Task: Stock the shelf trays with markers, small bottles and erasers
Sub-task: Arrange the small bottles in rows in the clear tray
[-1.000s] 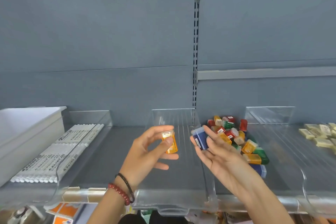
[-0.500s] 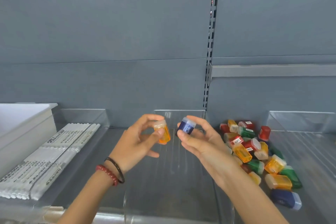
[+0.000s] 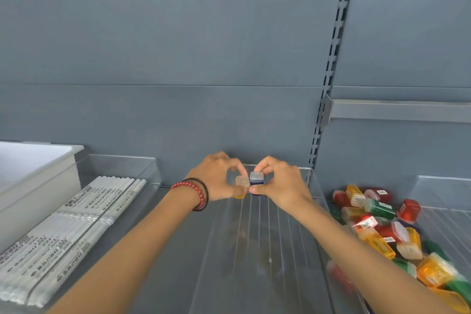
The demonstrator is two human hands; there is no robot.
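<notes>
Two bare hands are meeting at the far end of the middle clear tray (image 3: 254, 250), close to the grey back wall. The left hand (image 3: 216, 177) is pinching an orange bottle (image 3: 241, 186) with a pale cap between thumb and fingers. The right hand (image 3: 281, 186) is pinching a dark blue bottle (image 3: 256, 178) the same way. Both bottles are standing upright, side by side and touching. White markers (image 3: 76, 219) are lying in rows in the left tray (image 3: 122, 158). A heap of coloured bottles (image 3: 377, 227) is lying on the shelf, just right of the middle tray.
</notes>
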